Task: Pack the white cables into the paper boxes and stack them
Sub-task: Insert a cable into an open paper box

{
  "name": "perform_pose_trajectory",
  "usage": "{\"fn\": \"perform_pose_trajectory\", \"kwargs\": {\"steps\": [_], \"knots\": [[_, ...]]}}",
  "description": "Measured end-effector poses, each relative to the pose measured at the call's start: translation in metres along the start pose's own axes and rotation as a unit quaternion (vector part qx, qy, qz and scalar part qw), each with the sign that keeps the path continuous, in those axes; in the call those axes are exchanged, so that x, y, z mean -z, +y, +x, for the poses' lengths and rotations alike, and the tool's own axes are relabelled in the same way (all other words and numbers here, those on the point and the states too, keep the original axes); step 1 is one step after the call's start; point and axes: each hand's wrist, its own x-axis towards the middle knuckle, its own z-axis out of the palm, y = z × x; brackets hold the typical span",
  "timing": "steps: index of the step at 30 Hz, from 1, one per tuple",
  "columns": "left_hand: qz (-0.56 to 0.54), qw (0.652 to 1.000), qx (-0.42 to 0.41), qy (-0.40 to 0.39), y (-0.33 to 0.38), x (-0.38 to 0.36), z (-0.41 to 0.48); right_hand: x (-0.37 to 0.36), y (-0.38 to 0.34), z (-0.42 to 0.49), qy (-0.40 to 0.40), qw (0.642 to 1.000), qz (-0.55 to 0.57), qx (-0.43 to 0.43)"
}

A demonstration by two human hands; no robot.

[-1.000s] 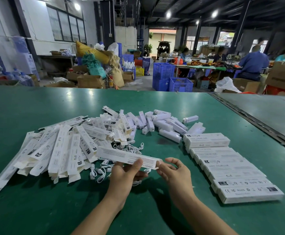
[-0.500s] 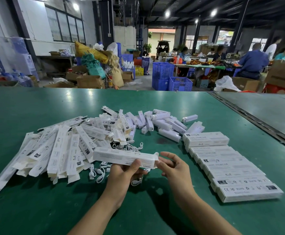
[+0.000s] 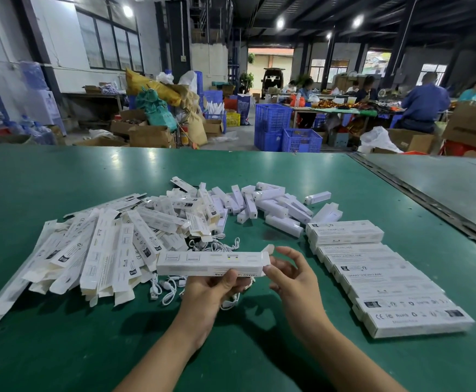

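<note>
1. Flat paper boxes (image 3: 89,250) are lying heaped at left on the green table (image 3: 47,179), with white cables (image 3: 169,287) beside them, within reach.
2. The left hand (image 3: 211,290) is gripping one box (image 3: 211,263) level, steadying it.
3. The right hand (image 3: 290,275) is arching loose fingers over the raised flap (image 3: 269,248), thumb touching the box end, seemingly to close it.
4. Packed boxes (image 3: 386,278) are lining up at right, awaiting stacking.
</note>
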Motion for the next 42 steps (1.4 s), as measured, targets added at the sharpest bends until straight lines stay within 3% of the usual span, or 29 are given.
{"fn": "perform_pose_trajectory", "kwargs": {"steps": [10, 16, 22, 27, 33, 38, 42], "knots": [[0.023, 1.000, 0.009, -0.005, 0.0006, -0.0015, -0.0022, 0.0056, -0.0011, 0.0044, 0.024, 0.999, -0.013, -0.029], [0.036, 0.999, 0.007, -0.012, 0.0013, 0.0000, -0.0026, 0.0052, -0.0011, 0.0043, -0.003, 0.998, -0.033, -0.058], [0.043, 0.999, 0.004, -0.004, 0.0007, -0.0029, -0.0029, 0.0042, 0.0007, 0.0062, 0.028, 0.994, 0.048, -0.090], [0.050, 0.999, -0.002, 0.004, 0.0019, -0.0034, -0.0031, 0.0067, -0.0011, 0.0074, 0.070, 0.993, 0.067, -0.065], [0.033, 0.999, 0.000, 0.022, 0.0016, -0.0040, -0.0031, 0.0087, -0.0069, 0.0083, 0.082, 0.980, 0.176, -0.051], [0.021, 0.999, -0.003, 0.026, 0.0025, -0.0049, -0.0044, 0.0076, -0.0051, 0.0057, 0.078, 0.982, 0.170, -0.037], [0.021, 0.999, -0.007, 0.029, 0.0025, -0.0044, -0.0041, 0.0063, -0.0044, 0.0046, 0.027, 0.991, 0.126, -0.028]]}}
